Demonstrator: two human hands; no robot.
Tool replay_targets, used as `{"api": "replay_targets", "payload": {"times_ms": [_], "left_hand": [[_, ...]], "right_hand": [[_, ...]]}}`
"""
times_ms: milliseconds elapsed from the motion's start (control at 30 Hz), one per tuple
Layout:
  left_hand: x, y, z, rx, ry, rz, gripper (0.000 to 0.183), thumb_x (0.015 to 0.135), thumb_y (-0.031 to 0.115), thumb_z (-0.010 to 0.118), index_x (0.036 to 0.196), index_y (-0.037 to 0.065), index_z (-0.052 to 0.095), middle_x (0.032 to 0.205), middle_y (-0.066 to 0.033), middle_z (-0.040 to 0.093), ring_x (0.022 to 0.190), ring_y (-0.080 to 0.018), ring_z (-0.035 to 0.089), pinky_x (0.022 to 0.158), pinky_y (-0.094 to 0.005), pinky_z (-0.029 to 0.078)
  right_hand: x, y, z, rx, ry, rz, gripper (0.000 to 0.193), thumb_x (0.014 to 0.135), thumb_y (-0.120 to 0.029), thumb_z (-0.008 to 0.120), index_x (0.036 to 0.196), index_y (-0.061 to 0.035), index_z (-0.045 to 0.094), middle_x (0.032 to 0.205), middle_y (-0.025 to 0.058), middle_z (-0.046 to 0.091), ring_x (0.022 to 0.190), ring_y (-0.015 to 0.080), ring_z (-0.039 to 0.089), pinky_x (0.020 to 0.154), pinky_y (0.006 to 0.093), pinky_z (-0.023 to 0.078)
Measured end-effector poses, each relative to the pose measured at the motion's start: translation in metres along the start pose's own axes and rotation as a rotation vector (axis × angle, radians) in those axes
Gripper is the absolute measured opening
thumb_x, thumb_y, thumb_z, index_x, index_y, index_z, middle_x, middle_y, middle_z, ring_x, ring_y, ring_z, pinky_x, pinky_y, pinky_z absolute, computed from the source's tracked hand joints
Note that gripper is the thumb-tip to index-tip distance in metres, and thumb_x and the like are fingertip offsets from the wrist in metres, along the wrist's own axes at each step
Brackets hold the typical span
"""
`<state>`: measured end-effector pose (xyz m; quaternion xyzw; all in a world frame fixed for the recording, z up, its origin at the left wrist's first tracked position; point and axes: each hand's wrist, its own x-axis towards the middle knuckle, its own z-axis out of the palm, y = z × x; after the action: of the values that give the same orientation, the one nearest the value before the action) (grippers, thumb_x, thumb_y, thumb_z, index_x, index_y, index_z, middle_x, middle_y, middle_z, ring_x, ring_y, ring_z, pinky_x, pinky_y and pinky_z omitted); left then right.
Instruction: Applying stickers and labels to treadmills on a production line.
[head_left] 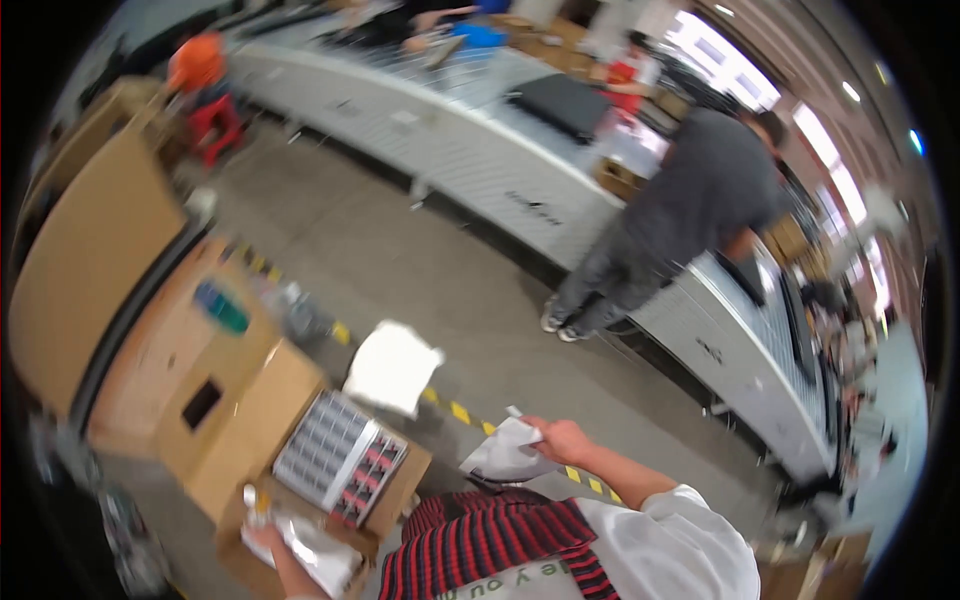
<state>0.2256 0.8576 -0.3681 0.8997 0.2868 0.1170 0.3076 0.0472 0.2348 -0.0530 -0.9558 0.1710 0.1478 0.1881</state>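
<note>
My right hand [562,441] is closed on the upper edge of a whitish plastic bag [503,452], which hangs to the left of the fingers. At lower left, my left hand [266,546] grips the edge of a shiny white plastic bag [318,556] at the near side of an open cardboard box [225,450]; blur softens its fingers. Inside that box lies a divided tray [325,450] with rows of small grey-topped pieces. Pink and dark pieces [370,480] show along its right side. Just beyond the box is a white sheet or bag [395,367].
A wooden surface [150,365] with a green-blue bottle [222,306] lies left of the box. Yellow-black tape [460,412] crosses the floor. A long conveyor [450,160] runs beyond, where a person in grey [690,190] leans. A red stool [213,130] stands far left.
</note>
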Motion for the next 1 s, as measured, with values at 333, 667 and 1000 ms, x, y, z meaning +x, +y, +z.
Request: {"api": "replay_targets", "payload": {"times_ms": [333, 667, 1000], "left_hand": [[-0.285, 0.403, 0.004, -0.344, -0.93, 0.819, 0.032, 0.077, 0.004, 0.056, 0.107, -0.001, 0.047, 0.095, -0.0124, 0.054, 0.079, -0.0135, 0.054, 0.068, -0.0262, 0.046], [-0.616, 0.596, 0.064, -0.094, -1.972, 1.172, 0.054, 0.065, 0.023, 0.074, 0.11, 0.004, 0.052, 0.101, -0.0075, 0.058, 0.091, -0.015, 0.054, 0.08, -0.0277, 0.043], [-0.873, 0.761, 0.093, 0.24, -2.494, 1.793, 0.034, 0.073, 0.029, 0.066, 0.097, 0.007, 0.061, 0.078, -0.0066, 0.063, 0.07, -0.0117, 0.058, 0.067, -0.0277, 0.046]], "right_hand": [[-0.101, 0.151, -0.004, 0.163, 0.245, 0.231, 0.053, 0.072, -0.019, 0.058, 0.12, -0.0226, 0.036, 0.07, 0.0139, 0.059, 0.062, 0.0339, 0.057, 0.052, 0.0439, 0.044], [-0.23, 0.278, -0.083, 0.189, 0.802, 0.253, 0.061, 0.068, -0.011, 0.058, 0.123, -0.0235, 0.037, 0.067, 0.0101, 0.058, 0.057, 0.0307, 0.056, 0.049, 0.0392, 0.044], [-0.28, 0.435, -0.148, 0.267, 0.877, 0.548, 0.062, 0.064, -0.014, 0.064, 0.121, -0.0207, 0.041, 0.067, 0.0097, 0.058, 0.06, 0.0293, 0.057, 0.053, 0.0375, 0.045]]}}
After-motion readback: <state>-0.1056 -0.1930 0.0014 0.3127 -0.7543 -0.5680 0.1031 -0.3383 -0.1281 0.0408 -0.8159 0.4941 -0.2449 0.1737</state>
